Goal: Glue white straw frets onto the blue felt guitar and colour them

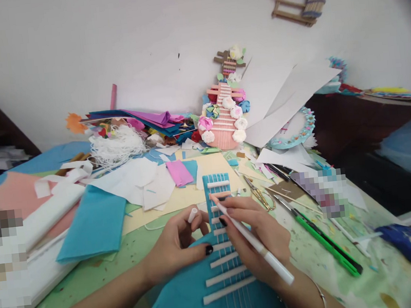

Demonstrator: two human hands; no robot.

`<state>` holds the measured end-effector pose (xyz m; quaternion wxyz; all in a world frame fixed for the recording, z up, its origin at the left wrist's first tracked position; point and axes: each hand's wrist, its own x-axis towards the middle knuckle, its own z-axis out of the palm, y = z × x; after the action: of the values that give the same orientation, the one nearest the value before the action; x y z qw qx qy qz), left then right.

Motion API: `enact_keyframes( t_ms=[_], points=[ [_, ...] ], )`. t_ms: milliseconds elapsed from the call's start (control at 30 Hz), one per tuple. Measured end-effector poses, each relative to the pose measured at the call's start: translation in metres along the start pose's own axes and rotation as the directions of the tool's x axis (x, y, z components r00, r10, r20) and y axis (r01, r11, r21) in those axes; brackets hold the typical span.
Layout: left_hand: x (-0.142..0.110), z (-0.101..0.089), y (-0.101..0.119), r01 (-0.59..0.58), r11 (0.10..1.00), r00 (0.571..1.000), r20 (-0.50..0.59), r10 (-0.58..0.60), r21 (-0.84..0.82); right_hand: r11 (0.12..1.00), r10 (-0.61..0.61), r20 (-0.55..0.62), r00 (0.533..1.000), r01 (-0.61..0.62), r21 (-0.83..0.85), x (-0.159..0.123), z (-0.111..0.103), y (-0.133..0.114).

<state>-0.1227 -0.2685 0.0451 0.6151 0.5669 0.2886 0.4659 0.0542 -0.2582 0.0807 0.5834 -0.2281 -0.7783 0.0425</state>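
A blue pipa-shaped paper craft (183, 296) stands tilted in front of me, its narrow neck upward. White crossbars and thin white strings run down its front. My right hand (263, 231) grips a white marker (253, 241), whose tip touches a crossbar near the top of the neck. That crossbar looks peach-coloured, while the others are white. At the left edge of the neck, my left hand (180, 240) steadies the craft with its thumb on the front. A white marker cap (193, 215) is tucked between its curled fingers.
Gold-handled scissors (259, 195), a green utility knife (320, 237) and a blue glue gun (408, 245) lie right. Folded blue paper (91, 225) and a white string bundle (118, 146) are left. A pink pipa craft with paper flowers (222, 123) leans against the wall.
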Motion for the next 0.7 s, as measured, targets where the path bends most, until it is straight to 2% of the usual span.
enact_keyframes(
  t_ms=[133,467,600,700],
  points=[
    [-0.0002,0.0001,-0.0003,-0.002,1.000,1.000,0.010,0.002,-0.010,1.000,0.007,0.023,1.000,-0.007,0.007,0.0004,-0.0010,0.0005],
    [-0.0023,0.0017,0.0033,0.013,1.000,1.000,0.011,-0.013,0.016,0.997,0.050,-0.045,0.998,-0.053,-0.057,-0.0037,-0.0018,0.0012],
    [-0.0023,0.0012,0.0018,0.012,1.000,1.000,0.018,-0.012,0.010,0.999,0.029,-0.004,1.000,-0.029,-0.030,-0.0023,-0.0015,-0.0006],
    [-0.0019,0.0004,-0.0001,-0.004,1.000,1.000,0.016,0.004,0.007,0.997,0.047,-0.032,0.998,-0.049,-0.063,-0.0020,-0.0013,-0.0010]
  ],
)
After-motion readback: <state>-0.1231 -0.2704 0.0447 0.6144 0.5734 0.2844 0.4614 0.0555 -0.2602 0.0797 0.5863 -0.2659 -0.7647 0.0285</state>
